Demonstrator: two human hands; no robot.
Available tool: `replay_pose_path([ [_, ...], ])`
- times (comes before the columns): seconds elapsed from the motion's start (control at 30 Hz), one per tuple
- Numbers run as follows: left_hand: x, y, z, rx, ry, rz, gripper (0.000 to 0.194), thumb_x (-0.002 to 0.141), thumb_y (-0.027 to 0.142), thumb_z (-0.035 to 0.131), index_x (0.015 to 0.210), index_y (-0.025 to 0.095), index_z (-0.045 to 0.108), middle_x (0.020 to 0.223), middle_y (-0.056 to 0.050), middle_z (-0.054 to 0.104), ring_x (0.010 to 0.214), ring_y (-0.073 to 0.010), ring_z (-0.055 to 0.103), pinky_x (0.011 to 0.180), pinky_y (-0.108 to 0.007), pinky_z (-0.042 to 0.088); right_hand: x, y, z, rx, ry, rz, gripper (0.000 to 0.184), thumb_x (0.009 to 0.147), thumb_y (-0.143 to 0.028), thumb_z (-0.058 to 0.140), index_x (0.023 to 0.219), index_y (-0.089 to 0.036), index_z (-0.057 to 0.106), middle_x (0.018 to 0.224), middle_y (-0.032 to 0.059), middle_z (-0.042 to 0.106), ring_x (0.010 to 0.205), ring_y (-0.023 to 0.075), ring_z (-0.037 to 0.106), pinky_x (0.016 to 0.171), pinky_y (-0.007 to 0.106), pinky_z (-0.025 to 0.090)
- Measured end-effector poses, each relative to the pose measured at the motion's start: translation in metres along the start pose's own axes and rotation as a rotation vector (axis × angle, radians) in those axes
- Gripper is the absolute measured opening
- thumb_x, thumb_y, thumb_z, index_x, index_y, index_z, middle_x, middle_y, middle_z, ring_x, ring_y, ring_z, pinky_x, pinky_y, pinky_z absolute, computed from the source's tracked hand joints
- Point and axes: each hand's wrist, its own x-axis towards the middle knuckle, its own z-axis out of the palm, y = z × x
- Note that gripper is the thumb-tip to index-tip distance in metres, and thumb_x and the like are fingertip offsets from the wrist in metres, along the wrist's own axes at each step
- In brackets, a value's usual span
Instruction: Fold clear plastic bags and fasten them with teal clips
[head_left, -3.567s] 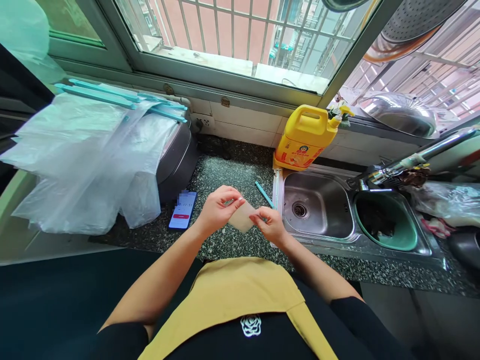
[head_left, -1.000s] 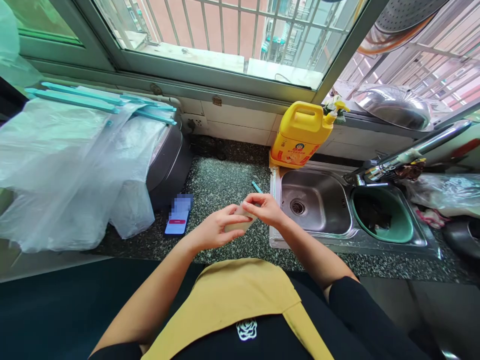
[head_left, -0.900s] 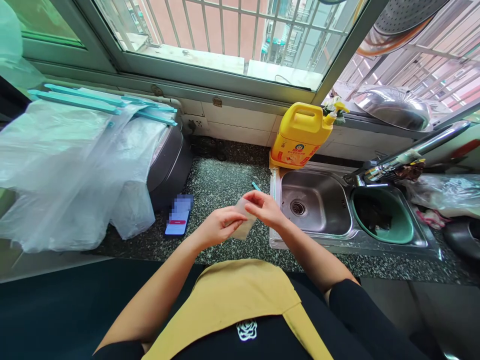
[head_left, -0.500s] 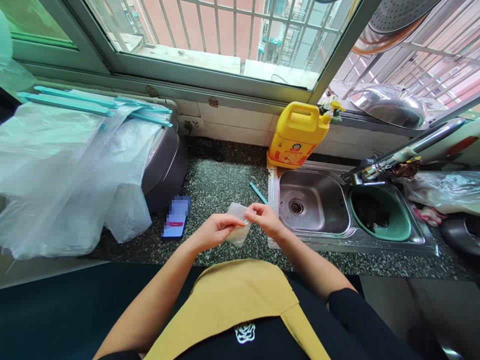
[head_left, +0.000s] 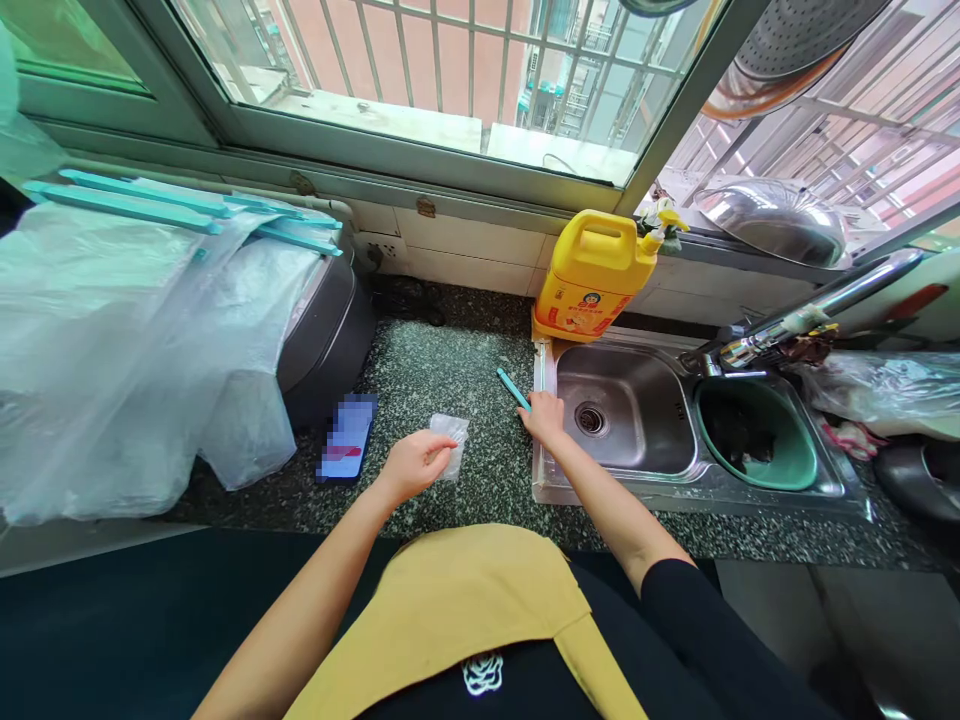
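Observation:
My left hand [head_left: 417,465] is closed in a pinch on the edge of a small translucent plastic bag [head_left: 451,440], held low over the speckled countertop [head_left: 435,360]. At the sink's left edge, my right hand [head_left: 544,418] has its fingers closed round the near end of a slim teal sealing clip [head_left: 511,387]. The clip's far end points away and to the left over the counter. Left of my left hand lies a phone [head_left: 346,440], its screen partly blurred out.
Large plastic bags with teal clips [head_left: 142,210] drape over a dark appliance [head_left: 330,340] at left. A yellow jug [head_left: 592,280] stands behind the steel sink [head_left: 637,400]. A green basin [head_left: 799,450] sits in the right bowl, beneath the faucet [head_left: 817,310].
My right hand has let go of the small bag and moved right to the teal clip. My left hand, still pinching the bag, has shifted slightly left.

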Motion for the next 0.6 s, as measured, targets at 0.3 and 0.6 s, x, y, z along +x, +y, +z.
replay_pose_path([
  [0.3, 0.008, -0.014, 0.005, 0.046, 0.137, -0.203, 0.034, 0.084, 0.037, 0.045, 0.069, 0.021, 0.070, 0.067, -0.007, 0.070, 0.073, -0.0199, 0.063, 0.062, -0.025, 0.040, -0.027, -0.006, 0.004, 0.110, 0.071, -0.256, 0.021, 0.088, -0.018, 0.044, 0.105, -0.013, 0.056, 0.096, 0.0125, 0.065, 0.089, 0.0222, 0.060, 0.079, 0.031, 0.044],
  [0.6, 0.016, 0.009, 0.002, -0.225, 0.197, -0.207, 0.057, 0.084, 0.060, 0.031, 0.057, 0.018, 0.058, 0.057, -0.005, 0.061, 0.056, -0.0176, 0.054, 0.055, -0.027, 0.033, -0.072, -0.024, 0.004, 0.313, 0.198, -0.665, 0.016, 0.089, -0.020, 0.040, 0.096, -0.017, 0.055, 0.086, 0.0109, 0.062, 0.082, 0.0223, 0.058, 0.073, 0.036, 0.049],
])
